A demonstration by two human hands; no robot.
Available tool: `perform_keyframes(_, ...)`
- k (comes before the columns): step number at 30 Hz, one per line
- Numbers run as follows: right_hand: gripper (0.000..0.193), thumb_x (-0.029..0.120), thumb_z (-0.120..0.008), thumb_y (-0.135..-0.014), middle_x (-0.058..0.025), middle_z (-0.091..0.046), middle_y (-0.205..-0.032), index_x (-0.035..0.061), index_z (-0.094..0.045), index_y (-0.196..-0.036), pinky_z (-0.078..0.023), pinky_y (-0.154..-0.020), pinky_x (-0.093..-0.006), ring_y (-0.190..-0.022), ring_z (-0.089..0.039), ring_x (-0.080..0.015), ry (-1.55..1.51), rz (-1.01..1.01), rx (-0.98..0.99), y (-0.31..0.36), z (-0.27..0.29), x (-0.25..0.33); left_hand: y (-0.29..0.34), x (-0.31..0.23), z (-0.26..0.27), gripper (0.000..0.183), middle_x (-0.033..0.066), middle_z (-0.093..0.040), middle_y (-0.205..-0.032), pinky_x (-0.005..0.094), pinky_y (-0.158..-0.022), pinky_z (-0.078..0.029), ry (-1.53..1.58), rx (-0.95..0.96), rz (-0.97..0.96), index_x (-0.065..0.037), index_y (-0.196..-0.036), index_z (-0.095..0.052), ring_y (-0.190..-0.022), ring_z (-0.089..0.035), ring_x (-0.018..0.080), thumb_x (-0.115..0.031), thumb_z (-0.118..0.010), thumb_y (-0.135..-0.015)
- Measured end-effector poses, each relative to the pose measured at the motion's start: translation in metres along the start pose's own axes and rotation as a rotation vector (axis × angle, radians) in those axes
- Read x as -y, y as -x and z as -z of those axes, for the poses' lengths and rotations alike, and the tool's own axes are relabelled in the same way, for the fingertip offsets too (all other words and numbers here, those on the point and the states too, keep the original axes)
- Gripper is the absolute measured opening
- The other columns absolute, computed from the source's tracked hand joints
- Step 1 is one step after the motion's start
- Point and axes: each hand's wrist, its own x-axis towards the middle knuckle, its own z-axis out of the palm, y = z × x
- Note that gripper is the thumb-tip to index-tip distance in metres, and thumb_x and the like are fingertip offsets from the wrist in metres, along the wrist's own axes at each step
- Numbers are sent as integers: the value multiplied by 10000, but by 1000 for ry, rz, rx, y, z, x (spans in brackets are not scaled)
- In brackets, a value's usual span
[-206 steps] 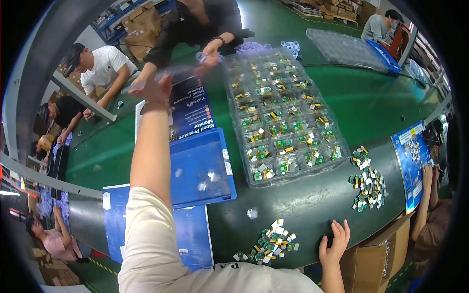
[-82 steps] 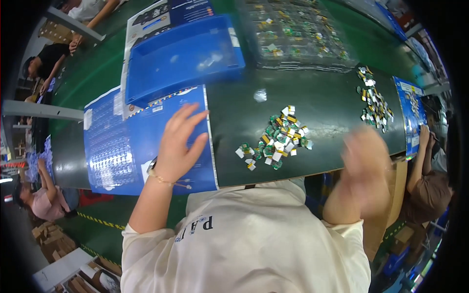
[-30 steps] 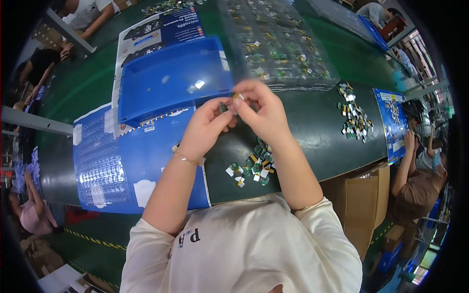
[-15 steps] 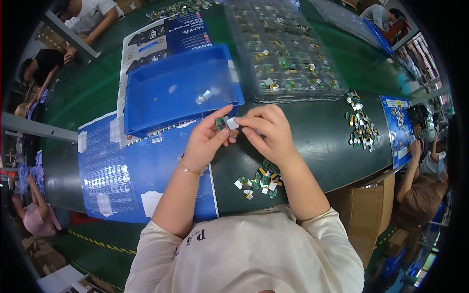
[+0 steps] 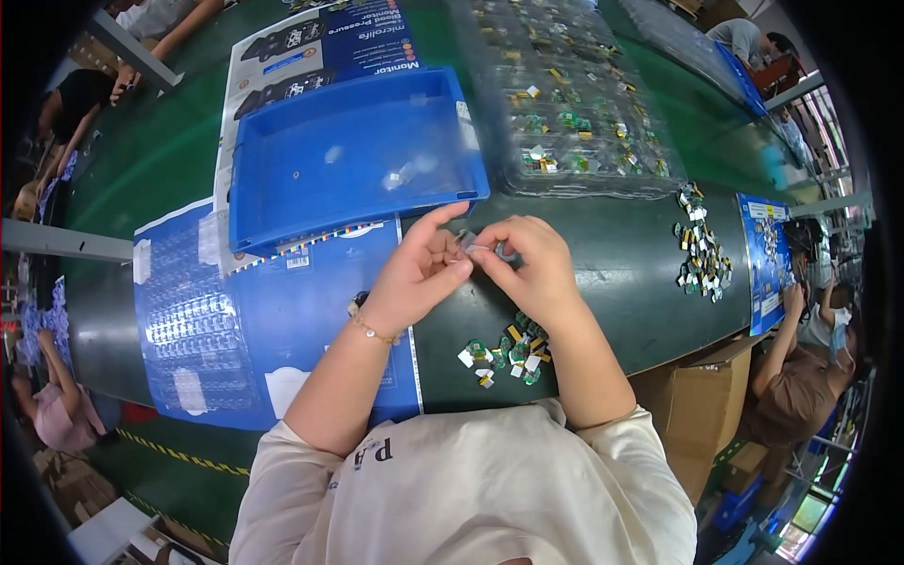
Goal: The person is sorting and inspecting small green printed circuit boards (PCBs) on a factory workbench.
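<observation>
My left hand [image 5: 421, 268] and my right hand [image 5: 534, 262] meet over the dark table, just in front of the blue bin [image 5: 282, 212]. Between their fingertips is a small greyish piece [image 5: 468, 243], slightly blurred; its exact kind is unclear. The right thumb and forefinger pinch it, while the left thumb and curled fingers hold its other side, with the left forefinger stretched out. A pile of small green circuit boards [image 5: 513, 350] with white squares and yellowish strips lies close to my right forearm. A few small clear or white pieces [image 5: 407, 173] rest inside the bin.
Stacked clear trays [image 5: 589, 184] full of circuit boards stand beyond my right hand. Another board pile [image 5: 702, 250] lies farther right. A clear blister tray [image 5: 198, 320] rests on blue printed sheeting [image 5: 330, 330] at left. A cardboard box [image 5: 692, 405] stands by the table edge. Other people work around.
The green circuit board with a white square that showed in my left fingers no longer shows there; a greyish piece is between the fingertips. Both hands moved slightly right. The view has shifted a little.
</observation>
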Motion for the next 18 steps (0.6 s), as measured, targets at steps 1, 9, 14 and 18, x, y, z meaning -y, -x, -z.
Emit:
perform_keyframes(1,190,27,-710,-756,-35,-618,-824,61,-665,-938,-442,-619,-254,-717,-574,-146,-113,-111,-14,2,-2,1,0,2,-2,492,31,-576,-921,207,-677,-437,-20,-48,-22,-54,-1371,-385,-796,-542,81,-5,-528,-902)
perform_keyframes(9,198,-8,-634,-855,-17,-610,-853,3,-666,-1049,-434,-646,-180,-763,-560,-61,-416,-340,-139,5,-11,-2,3,5,-4,317,-17,-560,-801,199,-651,-452,-334,-399,-53,-45,-1198,-512,-712,-538,48,-27,-589,-891)
perform_keyframes(14,204,-5,-636,-856,-38,-652,-903,6,-681,-1054,-452,-685,-185,-798,-578,-72,-576,-437,-146,6,-16,1,16,4,-7,181,1,-628,-828,203,-634,-472,-398,-353,-51,-23,-1059,-601,-725,-584,54,-67,-622,-885)
perform_keyframes(18,205,15,-657,-841,-31,-653,-881,34,-699,-1040,-450,-678,-203,-787,-578,-83,-525,-345,-116,3,-20,9,7,2,-13,150,26,-668,-859,196,-682,-475,-129,-389,-3,-8,-1007,-633,-767,-603,57,-84,-645,-878)
